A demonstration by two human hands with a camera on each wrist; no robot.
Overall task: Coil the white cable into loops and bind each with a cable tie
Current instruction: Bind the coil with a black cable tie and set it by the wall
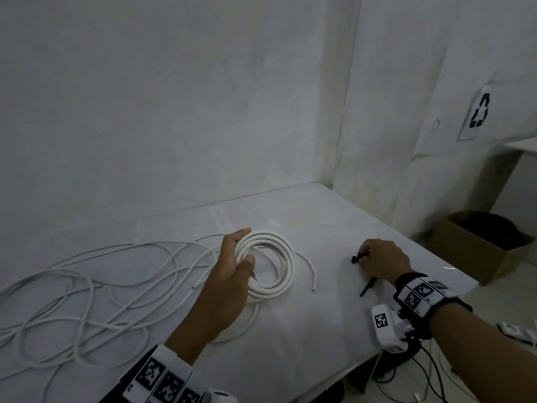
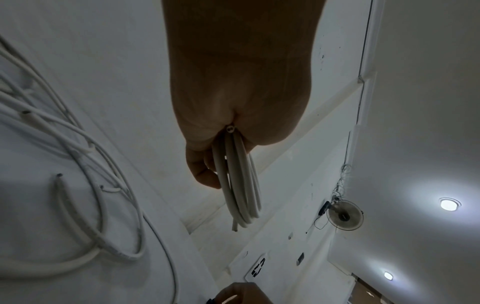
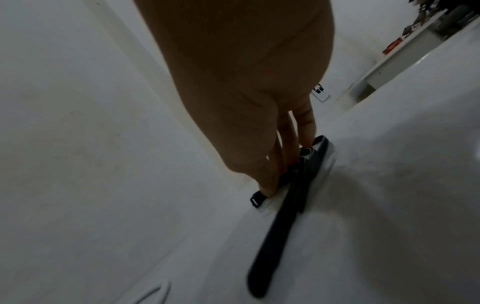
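Observation:
My left hand (image 1: pixel 235 263) grips a coil of white cable (image 1: pixel 279 263) at its left side, thumb inside the ring and fingers curled over the top. The left wrist view shows the coil's strands (image 2: pixel 237 181) hanging edge-on out of that fist. To the right, my right hand (image 1: pixel 380 258) is down on the white table (image 1: pixel 334 222), its fingertips (image 3: pixel 270 185) pinching black cable ties (image 1: pixel 357 258). Their buckle end (image 3: pixel 257 199) and a long black strap (image 3: pixel 270 246) lie on the table under the hand.
A tangle of loose white cable (image 1: pixel 87 292) covers the table's left part, and one free cable end (image 1: pixel 312 274) curves right of the coil. A cardboard box (image 1: pixel 476 245) stands on the floor beyond the table's right edge. Walls close off the back.

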